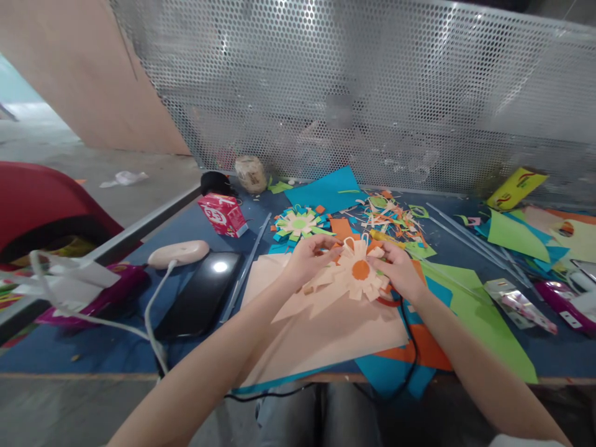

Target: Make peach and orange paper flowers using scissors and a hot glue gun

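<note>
Head view: looking down past both forearms onto a blue desk [93, 347] littered with craft paper. Held just above the middle of the desk, between both hands, a peach paper flower [361, 272] with looped and pointed petals around a round orange centre, face up. At its left edge, the left hand [310, 257], grip pinched on the petals, fingers curled in. At its right edge, the right hand [395, 270], grip likewise closed on the petals, fingertips hidden beneath the paper. Directly under the flower, a large peach sheet [326, 338] with a jagged cut edge, overlapping an orange sheet [426, 351] near the front rim. Just beyond the hands, flat on the desk, a second flower [299, 223] in green, cream and blue. Right of that, a heap of paper scraps [391, 217]. Farther left, a red carton [222, 214], a pale oval device [179, 252] with a white cable, and a glossy black object [200, 295] just beside it. Off to the right, a green sheet [479, 316]. Along the far edge, a perforated metal screen [372, 93].
</note>
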Tool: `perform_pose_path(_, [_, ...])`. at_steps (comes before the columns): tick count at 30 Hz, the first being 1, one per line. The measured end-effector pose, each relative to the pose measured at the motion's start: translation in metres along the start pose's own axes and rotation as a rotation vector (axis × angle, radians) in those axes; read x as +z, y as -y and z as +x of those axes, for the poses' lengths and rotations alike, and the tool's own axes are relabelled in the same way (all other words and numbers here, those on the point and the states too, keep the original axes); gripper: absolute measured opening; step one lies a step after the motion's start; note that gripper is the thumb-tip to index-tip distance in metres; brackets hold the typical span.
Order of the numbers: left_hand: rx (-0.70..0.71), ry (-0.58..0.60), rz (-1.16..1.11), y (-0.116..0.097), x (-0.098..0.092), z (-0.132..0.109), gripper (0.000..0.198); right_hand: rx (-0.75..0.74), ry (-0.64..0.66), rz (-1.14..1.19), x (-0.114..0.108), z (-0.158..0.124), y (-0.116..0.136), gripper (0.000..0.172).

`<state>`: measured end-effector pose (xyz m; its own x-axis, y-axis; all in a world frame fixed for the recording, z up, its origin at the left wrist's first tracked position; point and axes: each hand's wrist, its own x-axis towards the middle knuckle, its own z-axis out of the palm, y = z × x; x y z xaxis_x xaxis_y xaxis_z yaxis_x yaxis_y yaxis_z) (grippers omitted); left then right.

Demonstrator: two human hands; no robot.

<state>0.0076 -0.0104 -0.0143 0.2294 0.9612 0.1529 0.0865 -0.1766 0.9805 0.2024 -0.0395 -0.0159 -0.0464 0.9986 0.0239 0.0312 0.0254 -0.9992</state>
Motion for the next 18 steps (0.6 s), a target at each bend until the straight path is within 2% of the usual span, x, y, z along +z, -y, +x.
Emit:
perform_pose_path(3, [0.008,0.023,0.015,-0.003,0.0,-0.002,0.035,-0.061,0.006,-0.093,-0.002,0.001,-0.005,0.025])
perform_pose_path(5, [0.077,0.004,0.023,-0.005,0.0,-0.004,0.034,-0.206,-0.057,-0.222,-0.005,0.001,-0.007,0.02])
perform_pose_path(6, [0.125,-0.018,0.02,-0.006,-0.001,-0.004,0.032,-0.334,-0.103,-0.321,-0.007,0.0,-0.007,0.016])
perform_pose_path(8, [0.208,-0.093,0.004,-0.007,-0.004,-0.005,0.027,-0.701,-0.164,-0.574,-0.014,-0.002,-0.005,0.009])
perform_pose_path(11, [0.227,-0.274,-0.016,-0.006,-0.009,-0.002,0.03,-1.293,-0.136,-0.918,-0.021,-0.008,0.001,0.013])
perform_pose_path(12, [0.209,-0.334,-0.024,-0.005,-0.01,0.0,0.034,-1.432,-0.125,-0.992,-0.022,-0.011,0.004,0.013])
perform_pose_path(14, [0.13,-0.381,-0.053,-0.001,-0.012,0.003,0.04,-1.587,-0.125,-1.089,-0.022,-0.016,0.009,0.013])
perform_pose_path(16, [-0.04,-0.287,-0.124,0.002,-0.012,0.005,0.045,-1.643,-0.125,-1.172,-0.019,-0.02,0.014,0.014])
perform_pose_path(18, [-0.255,-0.088,-0.234,0.003,-0.008,0.005,0.05,-1.694,-0.142,-1.248,-0.016,-0.022,0.017,0.014])
